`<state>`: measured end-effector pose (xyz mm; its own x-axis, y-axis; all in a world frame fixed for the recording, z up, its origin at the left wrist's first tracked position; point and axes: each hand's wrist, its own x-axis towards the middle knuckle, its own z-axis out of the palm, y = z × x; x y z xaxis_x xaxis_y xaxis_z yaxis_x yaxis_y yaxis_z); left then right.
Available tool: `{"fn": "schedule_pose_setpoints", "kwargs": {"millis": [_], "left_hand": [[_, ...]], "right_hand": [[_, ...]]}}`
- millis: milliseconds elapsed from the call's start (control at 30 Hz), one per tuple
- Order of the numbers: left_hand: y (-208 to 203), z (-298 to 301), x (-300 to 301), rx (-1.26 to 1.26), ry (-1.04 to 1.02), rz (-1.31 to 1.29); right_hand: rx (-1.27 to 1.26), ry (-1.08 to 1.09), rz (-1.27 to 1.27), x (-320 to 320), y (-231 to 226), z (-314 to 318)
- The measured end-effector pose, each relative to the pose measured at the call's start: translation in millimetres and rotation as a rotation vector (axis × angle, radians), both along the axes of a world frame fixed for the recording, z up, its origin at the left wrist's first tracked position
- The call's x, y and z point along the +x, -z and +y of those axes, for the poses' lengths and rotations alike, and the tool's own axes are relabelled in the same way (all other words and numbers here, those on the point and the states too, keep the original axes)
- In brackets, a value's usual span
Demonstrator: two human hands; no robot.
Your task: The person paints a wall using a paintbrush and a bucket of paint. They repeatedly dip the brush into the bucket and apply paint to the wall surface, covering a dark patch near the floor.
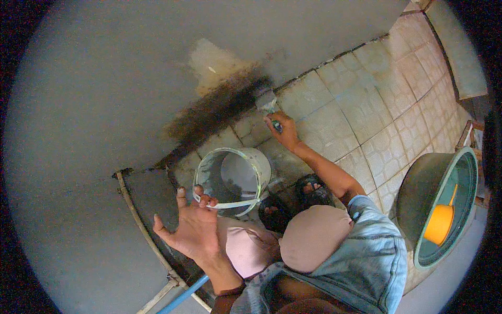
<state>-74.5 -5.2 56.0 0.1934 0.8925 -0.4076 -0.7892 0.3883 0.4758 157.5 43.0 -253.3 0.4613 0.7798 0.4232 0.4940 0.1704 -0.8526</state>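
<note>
My right hand (284,131) grips a flat paintbrush (265,100) by its green handle. The wide grey head of the brush is against the foot of the grey wall (115,99), at the right end of a dark stained strip (214,107). Below and left of it, a paint-smeared bucket (264,166) stands tilted toward me, with grey, shiny liquid inside. My left hand (196,227) is palm up at the near rim. Its thumb and index finger are spread, while the other fingers curl at the white bucket handle (235,204).
Pale tiles (361,112) cover the floor along the wall. At the right, a large dark tub (426,180) holds water and an orange dipper (439,225). My feet in dark sandals (314,191) are behind the bucket. A blue pole (183,294) lies at lower left.
</note>
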Motion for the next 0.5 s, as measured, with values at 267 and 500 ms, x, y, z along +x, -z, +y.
{"fn": "schedule_pose_setpoints", "kwargs": {"millis": [267,500], "left_hand": [[-4,1,0,0.022,-0.004,0.042],[-3,3,-5,0.013,0.028,0.014]], "right_hand": [[0.244,-0.128,-0.076,-1,-109,-16],[0.089,-0.143,-0.098,5,-2,-31]]}}
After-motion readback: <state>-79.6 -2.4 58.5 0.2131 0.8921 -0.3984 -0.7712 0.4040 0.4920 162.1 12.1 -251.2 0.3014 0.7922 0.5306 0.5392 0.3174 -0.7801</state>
